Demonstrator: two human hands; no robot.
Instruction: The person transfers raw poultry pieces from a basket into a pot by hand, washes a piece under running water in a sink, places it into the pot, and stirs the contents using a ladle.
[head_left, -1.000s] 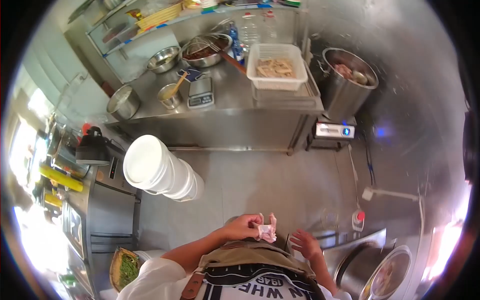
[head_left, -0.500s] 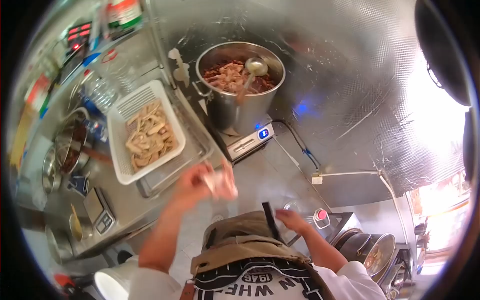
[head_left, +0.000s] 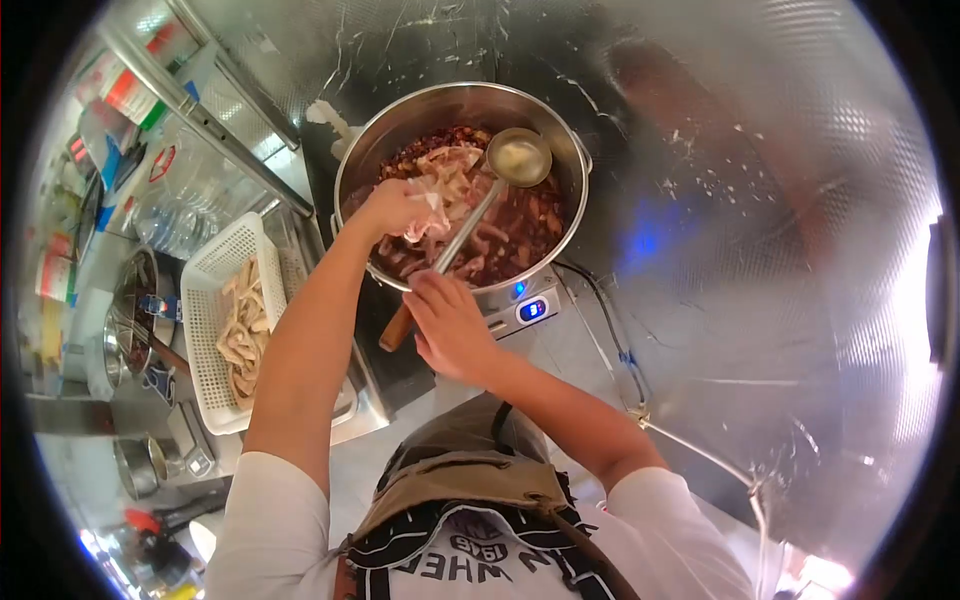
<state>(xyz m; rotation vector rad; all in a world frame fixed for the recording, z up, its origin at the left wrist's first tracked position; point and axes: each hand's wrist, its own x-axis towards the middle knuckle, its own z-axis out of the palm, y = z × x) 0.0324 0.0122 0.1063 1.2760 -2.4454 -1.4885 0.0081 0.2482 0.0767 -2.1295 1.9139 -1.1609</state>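
Observation:
A tall steel pot [head_left: 578,215] holds dark red liquid with reddish bits and pale raw meat pieces. My left hand [head_left: 392,210] reaches over the pot's left side, closed on a piece of pale pink meat [head_left: 428,222] just above the other pieces. Across the pot lies a ladle [head_left: 520,158], its bowl near the back right and its wooden handle sticking out over the front rim. My right hand [head_left: 447,318] is at the front rim with its fingers over the ladle's handle.
Left of the pot, a white basket [head_left: 205,350] of pale strips stands on the steel counter. An induction cooker [head_left: 530,308] with a lit display is under the pot. Bottles [head_left: 175,220], bowls and a scale [head_left: 190,440] sit farther left. A metal-lined wall rises behind.
The view has turned right and come closer to the pot. My left hand has carried the meat from in front of my body to over the pot. My right hand has come to the ladle.

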